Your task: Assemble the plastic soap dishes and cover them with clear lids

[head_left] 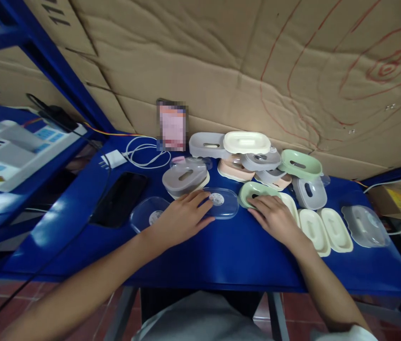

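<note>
At the left hand (184,217), a lid (227,204) (clear) lies — long axis sideways.

Light is moderate and even over the blue tabletop (228,258) between the left hand (184,218) and right hand (273,215); whitish glare streaks it farther left of the left hand. Beyond, the power strip (54,143) blurs brightly. Coarse pixels mask the upright phone (172,125) past the left hand. Focus is soft.
</note>
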Available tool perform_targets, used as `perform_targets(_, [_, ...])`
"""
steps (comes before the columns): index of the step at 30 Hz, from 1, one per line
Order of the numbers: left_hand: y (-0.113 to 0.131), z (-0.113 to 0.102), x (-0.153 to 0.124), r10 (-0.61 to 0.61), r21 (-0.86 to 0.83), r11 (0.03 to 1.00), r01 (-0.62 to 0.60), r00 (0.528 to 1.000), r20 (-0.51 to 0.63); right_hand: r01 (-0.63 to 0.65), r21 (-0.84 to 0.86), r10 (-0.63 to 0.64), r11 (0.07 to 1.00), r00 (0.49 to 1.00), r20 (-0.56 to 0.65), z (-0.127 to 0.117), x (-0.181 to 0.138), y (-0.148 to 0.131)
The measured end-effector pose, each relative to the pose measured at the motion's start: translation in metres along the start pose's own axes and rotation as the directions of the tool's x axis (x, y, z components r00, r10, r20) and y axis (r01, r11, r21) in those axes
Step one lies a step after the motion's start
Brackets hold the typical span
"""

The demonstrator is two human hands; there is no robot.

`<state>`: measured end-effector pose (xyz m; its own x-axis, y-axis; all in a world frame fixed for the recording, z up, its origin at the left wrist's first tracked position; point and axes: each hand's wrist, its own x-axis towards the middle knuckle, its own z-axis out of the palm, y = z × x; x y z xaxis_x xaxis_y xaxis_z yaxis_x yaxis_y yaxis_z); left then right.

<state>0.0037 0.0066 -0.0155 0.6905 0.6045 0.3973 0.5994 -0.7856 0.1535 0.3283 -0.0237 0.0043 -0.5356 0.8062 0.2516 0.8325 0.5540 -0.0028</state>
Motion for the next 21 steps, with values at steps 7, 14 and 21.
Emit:
perform_targets(7, [0.015,0.001,0.004,0.005,0.059,0.998,-0.005,1.000,0.005,-0.077,0.104,0.092,0.992,0.983,-0.158,-0.010,-0.010,-0.008])
perform_targets(14, [0.032,0.001,0.003,0.247,-0.055,0.968,-0.245,0.969,0.026,0.223,0.271,-0.192,0.936,0.972,-0.135,-0.023,-0.009,-0.034])
perform_targets(21, [0.034,0.001,0.002,0.290,-0.113,0.950,-0.290,0.957,-0.014,-0.369,-0.271,0.365,0.889,0.929,-0.068,-0.012,-0.029,0.024])
